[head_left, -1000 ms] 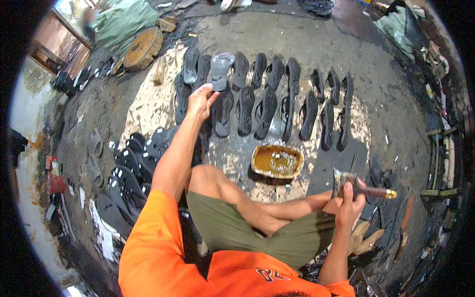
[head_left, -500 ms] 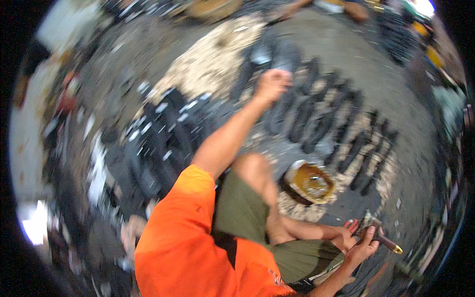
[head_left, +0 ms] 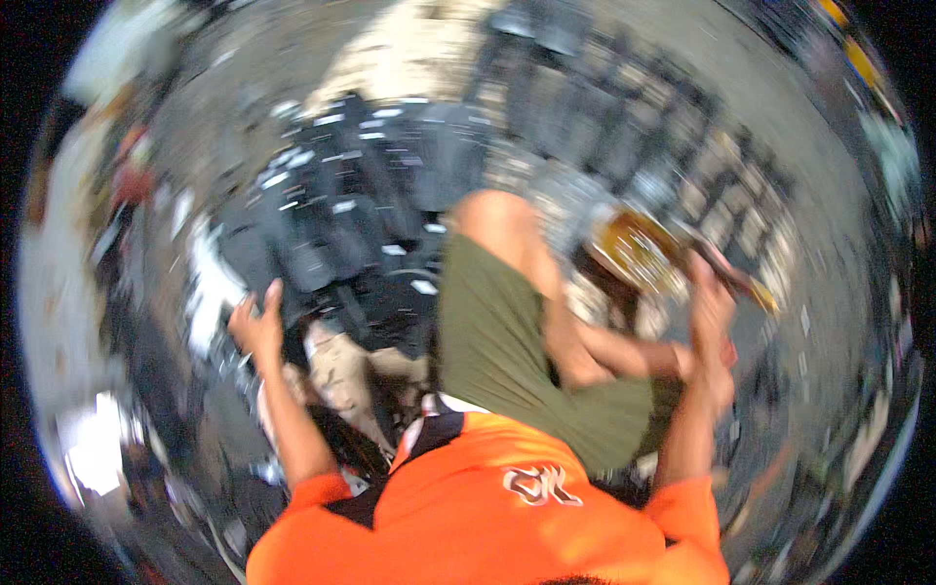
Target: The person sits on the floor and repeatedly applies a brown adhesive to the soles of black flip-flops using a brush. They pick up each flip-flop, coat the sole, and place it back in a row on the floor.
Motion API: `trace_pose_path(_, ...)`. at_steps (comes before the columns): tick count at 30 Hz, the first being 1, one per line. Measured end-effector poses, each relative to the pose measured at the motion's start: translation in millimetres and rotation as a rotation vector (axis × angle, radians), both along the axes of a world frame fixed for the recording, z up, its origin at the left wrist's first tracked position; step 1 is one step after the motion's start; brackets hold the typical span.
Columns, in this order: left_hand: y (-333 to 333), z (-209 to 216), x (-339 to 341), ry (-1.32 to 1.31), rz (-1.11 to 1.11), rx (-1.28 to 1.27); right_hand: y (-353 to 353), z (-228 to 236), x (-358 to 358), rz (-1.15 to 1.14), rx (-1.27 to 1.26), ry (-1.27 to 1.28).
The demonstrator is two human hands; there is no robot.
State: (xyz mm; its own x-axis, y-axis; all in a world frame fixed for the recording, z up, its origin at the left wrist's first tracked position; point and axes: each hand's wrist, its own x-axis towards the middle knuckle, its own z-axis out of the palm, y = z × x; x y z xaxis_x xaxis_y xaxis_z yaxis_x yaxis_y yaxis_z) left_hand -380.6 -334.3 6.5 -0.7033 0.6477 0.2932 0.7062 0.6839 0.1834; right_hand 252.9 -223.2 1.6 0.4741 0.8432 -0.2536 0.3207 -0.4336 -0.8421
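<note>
My right hand (head_left: 712, 302) is wrapped round a brush (head_left: 751, 287) with a dark handle and a yellowish end. It is beside the right side of a round bowl (head_left: 599, 263) of amber liquid, and motion blur hides whether the bristles touch the liquid. On the left, my left hand (head_left: 258, 330) has its fingers apart and holds nothing. It is near a pile of flat black pieces (head_left: 336, 229) that look like shoe soles, several with small white patches. More black sole-shaped pieces (head_left: 565, 112) lie in rows beyond the bowl.
My bent legs (head_left: 497, 322) in green shorts lie between the pile and the bowl. A pale sheet (head_left: 405, 49) is spread under the rows on the grey floor (head_left: 283, 58). Pale crumpled material (head_left: 341, 380) lies left of my lap. Blurred clutter lines both sides.
My left hand has drawn back from the far rows to the near left. My right hand has carried the brush forward to the bowl. The head view has shifted too.
</note>
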Motion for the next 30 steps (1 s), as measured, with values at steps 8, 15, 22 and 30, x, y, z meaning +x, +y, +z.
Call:
trace_pose_path(8,38,65,150,-1.021,-0.586,0.362,27,-133,17,0.446,0.064,-0.534)
trace_pose_path(15,41,11,231,-0.328,-1.091,-0.111,2,-59,50,0.366,0.347,-0.420)
trace_pose_path(22,93,26,227,-0.941,-1.125,0.155,-27,36,91,-0.129,0.302,-0.111)
trace_pose_path(30,97,37,365,-2.496,-0.766,0.169,7,71,-90,0.109,0.655,0.344)
